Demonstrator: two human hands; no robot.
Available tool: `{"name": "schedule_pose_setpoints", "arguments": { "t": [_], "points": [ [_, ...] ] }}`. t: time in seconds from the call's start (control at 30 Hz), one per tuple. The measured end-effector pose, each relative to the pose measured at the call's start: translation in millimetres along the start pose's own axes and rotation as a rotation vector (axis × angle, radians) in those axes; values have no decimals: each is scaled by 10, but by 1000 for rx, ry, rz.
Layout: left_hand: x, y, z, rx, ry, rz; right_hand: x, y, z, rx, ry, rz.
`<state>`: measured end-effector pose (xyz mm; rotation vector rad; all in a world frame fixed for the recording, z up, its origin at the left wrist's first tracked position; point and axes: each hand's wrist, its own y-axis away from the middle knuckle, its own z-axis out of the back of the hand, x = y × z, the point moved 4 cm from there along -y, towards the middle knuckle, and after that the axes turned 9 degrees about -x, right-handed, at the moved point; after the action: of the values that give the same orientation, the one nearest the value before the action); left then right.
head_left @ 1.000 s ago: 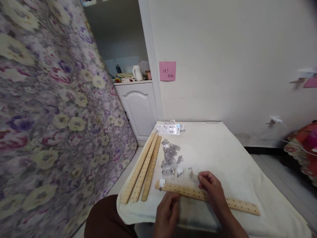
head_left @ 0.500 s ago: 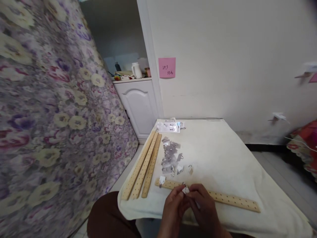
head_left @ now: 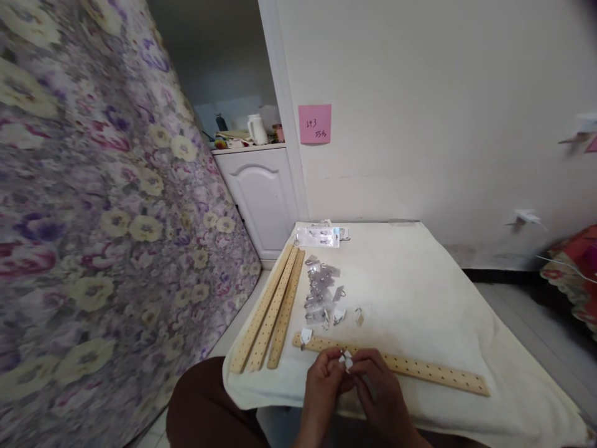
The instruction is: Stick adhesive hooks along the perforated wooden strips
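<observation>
Near the front edge of the table, my left hand [head_left: 323, 381] and my right hand [head_left: 377, 378] meet fingertip to fingertip. Between them they pinch a small metal hook with white square pieces [head_left: 346, 359]; its finer detail is too small to tell. Just behind my hands lies a long wooden strip with rows of holes [head_left: 431, 372], partly covered by my fingers. A white square with a metal hook [head_left: 306, 336] rests at its left end. Farther back sits one loose hook with a beige square [head_left: 359, 317], beside a white one [head_left: 339, 316].
Several clear square pieces with metal hooks [head_left: 321, 289] lie in a cluster at the table's left middle. Wooden perforated strips [head_left: 285, 311] lie along the left side. Clear packaging [head_left: 317, 237] is at the back. The cream cloth [head_left: 410, 280] covers the table.
The fingers of both hands have shifted around the small hook, and its white pieces now show more, spread apart. My hands remain in nearly the same place.
</observation>
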<state>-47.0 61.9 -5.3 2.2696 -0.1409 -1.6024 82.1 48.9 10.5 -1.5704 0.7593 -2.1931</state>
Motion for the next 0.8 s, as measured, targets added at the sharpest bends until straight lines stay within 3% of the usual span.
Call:
{"name": "schedule_pose_setpoints", "arguments": {
  "t": [0.17,0.33,0.53,0.63,0.8],
  "points": [
    [-70,18,-11,24,-170,-161,-14,-30,-7,-23,-188,-260],
    [-132,85,-1,15,-431,-336,-153,-5,-63,-51,-341,-618],
    [-208,207,-56,84,-614,-448,-228,75,-197,28,-764,-979],
    [-229,239,-86,90,-586,-471,-197,74,-197,39,-945,-1067],
    [-260,238,-114,143,-462,-478,-161,65,-166,42,-1014,-1076]
  ]
}}
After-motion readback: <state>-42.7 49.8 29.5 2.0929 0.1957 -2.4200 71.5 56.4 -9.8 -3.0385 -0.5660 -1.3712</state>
